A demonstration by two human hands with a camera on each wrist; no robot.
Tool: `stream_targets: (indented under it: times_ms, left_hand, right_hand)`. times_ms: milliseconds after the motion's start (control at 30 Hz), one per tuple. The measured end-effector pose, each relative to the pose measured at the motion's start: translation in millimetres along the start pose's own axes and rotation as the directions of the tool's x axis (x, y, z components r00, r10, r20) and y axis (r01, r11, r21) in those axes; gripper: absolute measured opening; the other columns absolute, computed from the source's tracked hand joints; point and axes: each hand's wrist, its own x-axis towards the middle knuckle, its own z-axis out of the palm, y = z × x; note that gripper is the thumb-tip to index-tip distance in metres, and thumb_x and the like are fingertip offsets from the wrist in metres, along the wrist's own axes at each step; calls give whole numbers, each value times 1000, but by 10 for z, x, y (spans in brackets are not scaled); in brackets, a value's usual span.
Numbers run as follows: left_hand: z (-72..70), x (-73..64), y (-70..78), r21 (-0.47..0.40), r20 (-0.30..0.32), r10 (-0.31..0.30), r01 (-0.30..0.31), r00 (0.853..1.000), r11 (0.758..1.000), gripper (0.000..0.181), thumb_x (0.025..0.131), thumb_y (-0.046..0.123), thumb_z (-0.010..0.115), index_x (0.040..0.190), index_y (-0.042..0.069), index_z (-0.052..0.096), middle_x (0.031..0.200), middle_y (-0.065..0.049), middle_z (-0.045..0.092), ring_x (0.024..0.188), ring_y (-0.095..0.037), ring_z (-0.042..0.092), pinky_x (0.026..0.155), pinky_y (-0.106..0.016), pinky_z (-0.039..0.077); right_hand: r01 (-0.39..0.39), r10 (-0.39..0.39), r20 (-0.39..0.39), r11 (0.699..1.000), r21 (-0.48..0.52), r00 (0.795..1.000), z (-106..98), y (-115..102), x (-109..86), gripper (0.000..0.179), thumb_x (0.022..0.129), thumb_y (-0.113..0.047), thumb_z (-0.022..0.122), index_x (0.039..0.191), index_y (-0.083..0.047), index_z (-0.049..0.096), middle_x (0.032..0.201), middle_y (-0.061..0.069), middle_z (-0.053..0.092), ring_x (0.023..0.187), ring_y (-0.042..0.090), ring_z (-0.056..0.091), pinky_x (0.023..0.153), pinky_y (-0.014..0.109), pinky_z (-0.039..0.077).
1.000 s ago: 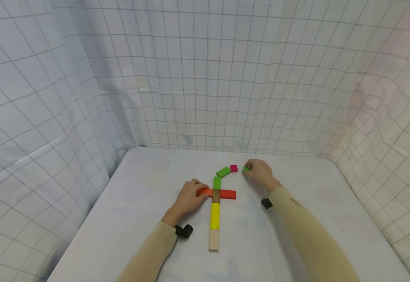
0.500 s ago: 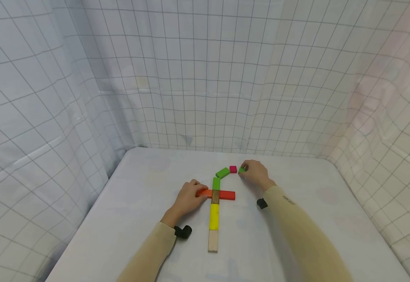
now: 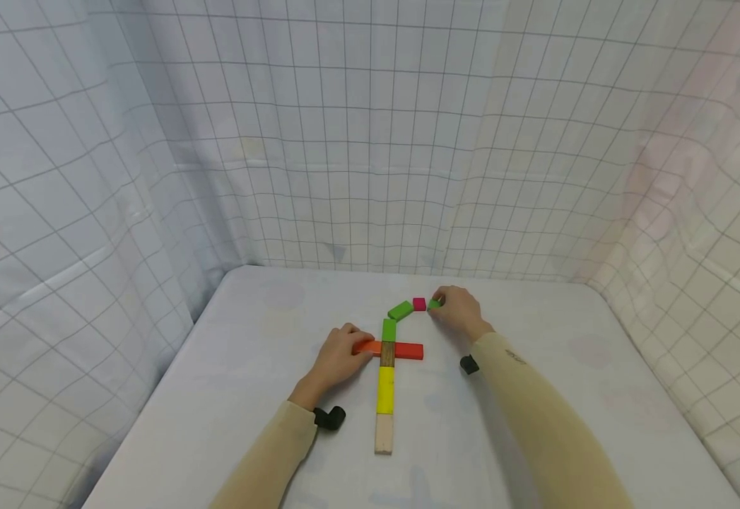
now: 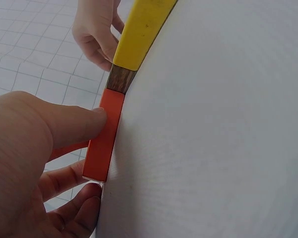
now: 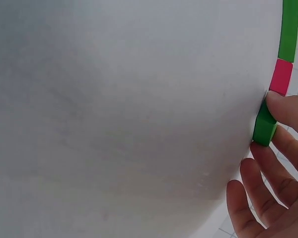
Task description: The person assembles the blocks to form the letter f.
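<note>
My right hand point(image 3: 460, 311) pinches a green block point(image 5: 264, 124) between thumb and fingers, just right of a small crimson cube point(image 3: 419, 304). In the right wrist view the held block lies right at the cube's end. My left hand point(image 3: 341, 355) grips an orange-red block point(image 4: 104, 134), thumb on its top; in the head view the fingers cover its left end. That block abuts a dark brown wooden block point(image 3: 387, 354), with a red block point(image 3: 409, 351) on the opposite side. A green block point(image 3: 389, 329) stands above the brown one, and a slanted green block point(image 3: 401, 310) leads to the cube.
Below the brown block, a yellow block point(image 3: 385, 390) and a pale wooden block point(image 3: 384, 433) continue the line towards me. Everything lies on a white-covered table point(image 3: 268, 311). A white gridded curtain point(image 3: 370, 141) surrounds the back and sides.
My right hand has moved left with the green block, bringing it closer to the crimson cube. The left hand keeps its hold on the orange-red block.
</note>
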Motion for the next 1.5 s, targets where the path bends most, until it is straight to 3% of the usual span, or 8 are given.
stream_targets:
  times_ms: [900, 1200, 1500]
  left_hand:
    - [5, 23, -23, 7, -4, 3, -3, 1000, 1000, 30, 93, 24, 73, 122, 15, 73, 113, -4, 60, 98, -23, 49, 84, -36, 44]
    - [-9, 17, 0, -8, 14, -1, 1, 1000, 1000, 32, 94, 25, 73, 125, 16, 71, 115, -4, 60, 99, -23, 49, 85, -36, 43]
    - [-16, -4, 5, -13, 22, -2, 2, 1000, 1000, 34, 94, 24, 73, 126, 15, 71, 115, -5, 60, 99, -24, 49, 85, -36, 43]
  right_hand:
    - [10, -10, 14, 1000, -15, 1000, 4, 5, 72, 33, 89, -25, 77, 117, -10, 69, 108, 9, 68, 97, 27, 61, 86, 45, 50]
    - [8, -6, 43, 999, -49, 999, -75, 41, 50, 44, 87, -24, 77, 128, -12, 66, 120, 12, 65, 109, 31, 59, 92, 51, 48]
    - [28, -22, 61, 995, -97, 998, -240, 63, -58, 51, 86, -26, 77, 134, -13, 63, 125, 14, 63, 111, 33, 59, 87, 53, 50]
